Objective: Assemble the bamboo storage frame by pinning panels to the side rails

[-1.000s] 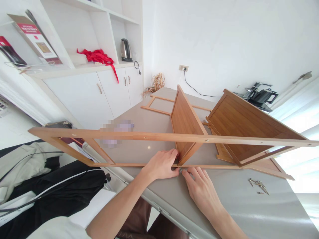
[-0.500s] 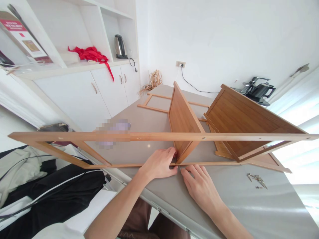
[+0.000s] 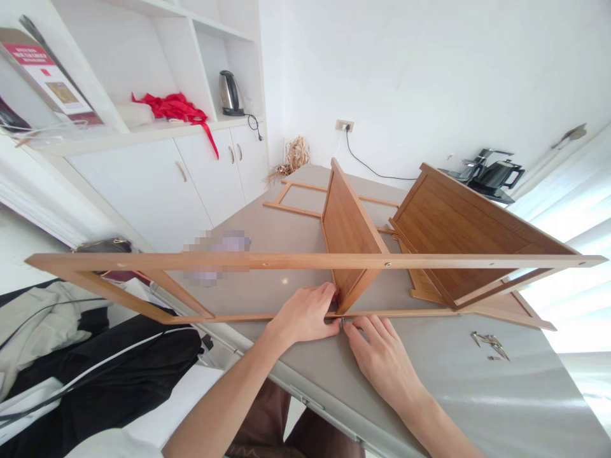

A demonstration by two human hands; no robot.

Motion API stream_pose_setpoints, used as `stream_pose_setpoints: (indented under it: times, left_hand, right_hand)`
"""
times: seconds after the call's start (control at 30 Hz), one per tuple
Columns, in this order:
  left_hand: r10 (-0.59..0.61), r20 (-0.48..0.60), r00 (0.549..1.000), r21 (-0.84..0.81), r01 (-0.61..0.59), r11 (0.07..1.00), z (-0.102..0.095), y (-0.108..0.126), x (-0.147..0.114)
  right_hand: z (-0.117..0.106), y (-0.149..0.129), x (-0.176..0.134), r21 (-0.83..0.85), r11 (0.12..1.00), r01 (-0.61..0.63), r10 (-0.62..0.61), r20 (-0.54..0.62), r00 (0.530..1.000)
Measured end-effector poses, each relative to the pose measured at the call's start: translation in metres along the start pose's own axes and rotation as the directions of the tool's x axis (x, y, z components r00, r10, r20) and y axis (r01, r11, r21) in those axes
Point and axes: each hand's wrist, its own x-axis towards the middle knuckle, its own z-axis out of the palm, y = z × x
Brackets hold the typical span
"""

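Note:
A wooden shelf frame lies on its side, its long upper rail (image 3: 310,261) crossing the view. One shelf board (image 3: 351,216) stands upright between the upper rail and the lower rail (image 3: 267,317). My left hand (image 3: 305,313) is closed on the joint where this board meets the lower rail, fingers behind and thumb in front. Just to its right, my right hand (image 3: 379,350) pinches the end of a small metal screw (image 3: 342,323) at the lower rail, beside my left thumb. The fingertips partly cover the screw.
Several loose screws (image 3: 491,343) lie on the grey table (image 3: 429,394) at right. A wider wooden panel (image 3: 477,235) stands behind. Clothes (image 3: 119,350) are heaped at left. A kettle (image 3: 231,93) stands in the white cabinet; a blurred lilac item (image 3: 233,242) lies behind the rail.
My right fingertips have come slightly closer to my left thumb, and less of the screw shows. The frame's ends shift a little in view. My left hand keeps its place.

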Motion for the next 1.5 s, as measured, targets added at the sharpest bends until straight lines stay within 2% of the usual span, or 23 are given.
stream_pose_setpoints:
  times: [0.6,0.83,1.5]
  left_hand:
    - [0.006,-0.016,1.0,0.012,-0.006,1.0,0.0006,0.0003,0.0007]
    - [0.007,-0.021,1.0,0.0,-0.007,1.0,-0.0014,0.0014,0.001]
    - [-0.005,-0.02,1.0,0.004,0.005,1.0,-0.0042,0.0033,-0.001]
  right_hand:
    - [-0.0016,0.0019,-0.0024,0.031,1.0,-0.003,0.002,0.03,1.0]
    - [-0.0055,0.0029,0.0003,0.027,0.999,0.032,-0.033,0.02,0.999]
    - [0.0018,0.0062,-0.0029,0.151,0.988,-0.041,0.038,0.023,0.999]
